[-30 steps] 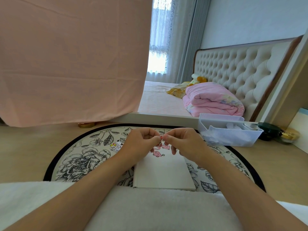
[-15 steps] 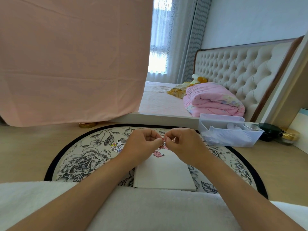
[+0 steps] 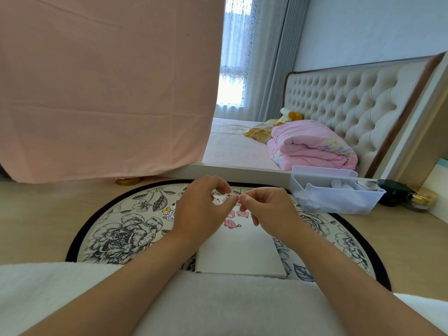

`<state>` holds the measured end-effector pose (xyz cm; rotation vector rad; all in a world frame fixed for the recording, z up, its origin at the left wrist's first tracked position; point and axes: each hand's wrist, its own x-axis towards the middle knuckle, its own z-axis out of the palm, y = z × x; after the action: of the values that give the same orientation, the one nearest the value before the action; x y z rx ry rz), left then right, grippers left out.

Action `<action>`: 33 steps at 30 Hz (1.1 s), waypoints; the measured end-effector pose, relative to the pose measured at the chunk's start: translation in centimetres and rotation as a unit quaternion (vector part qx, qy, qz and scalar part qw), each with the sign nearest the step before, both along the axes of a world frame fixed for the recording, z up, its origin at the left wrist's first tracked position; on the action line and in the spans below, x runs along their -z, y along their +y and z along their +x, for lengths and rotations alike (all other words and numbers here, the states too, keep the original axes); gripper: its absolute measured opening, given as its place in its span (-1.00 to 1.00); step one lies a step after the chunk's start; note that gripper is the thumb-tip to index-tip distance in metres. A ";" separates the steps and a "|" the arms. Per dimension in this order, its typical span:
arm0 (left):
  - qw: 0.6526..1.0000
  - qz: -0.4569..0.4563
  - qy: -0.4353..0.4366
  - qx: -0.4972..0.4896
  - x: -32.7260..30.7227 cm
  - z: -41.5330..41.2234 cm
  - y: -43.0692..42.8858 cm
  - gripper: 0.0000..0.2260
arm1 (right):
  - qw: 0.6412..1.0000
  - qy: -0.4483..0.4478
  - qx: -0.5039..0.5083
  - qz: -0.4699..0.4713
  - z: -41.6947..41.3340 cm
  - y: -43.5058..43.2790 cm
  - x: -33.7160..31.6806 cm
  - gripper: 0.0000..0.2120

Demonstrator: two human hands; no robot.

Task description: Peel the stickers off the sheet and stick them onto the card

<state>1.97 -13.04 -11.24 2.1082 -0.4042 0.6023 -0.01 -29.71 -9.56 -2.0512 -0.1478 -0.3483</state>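
A white card [image 3: 240, 253] lies on the floral round rug in front of me, with pink cartoon stickers [image 3: 231, 223] stuck near its far edge. My left hand [image 3: 201, 209] hovers above the card's far end and pinches a small piece of the sticker sheet [image 3: 218, 200] between thumb and fingers. My right hand [image 3: 269, 209] meets it fingertip to fingertip and pinches a tiny red-edged sticker [image 3: 237, 198]. Another small cartoon sticker [image 3: 168, 212] lies on the rug just left of my left hand.
A clear plastic basket [image 3: 334, 197] with white items stands at the right on the floor, with dark and gold jars [image 3: 409, 195] beyond it. The round rug [image 3: 121, 229] has a black border. A bed edge [image 3: 230, 169] and a hanging pink sheet [image 3: 104, 88] rise behind.
My hands, pressed together half a second ago, have drawn slightly apart; the right fingertips now hold a small sticker away from the piece in my left hand.
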 end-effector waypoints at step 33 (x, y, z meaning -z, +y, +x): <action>0.990 -0.014 0.100 0.101 0.6 1.4 -0.4 -0.87 | 0.996 0.043 0.013 0.071 -0.1 0.5 -0.1 -0.84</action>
<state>3.35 -13.45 -11.82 2.0464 -0.4841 0.2740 -0.12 -29.19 -9.41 -1.9257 -0.0429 -0.2786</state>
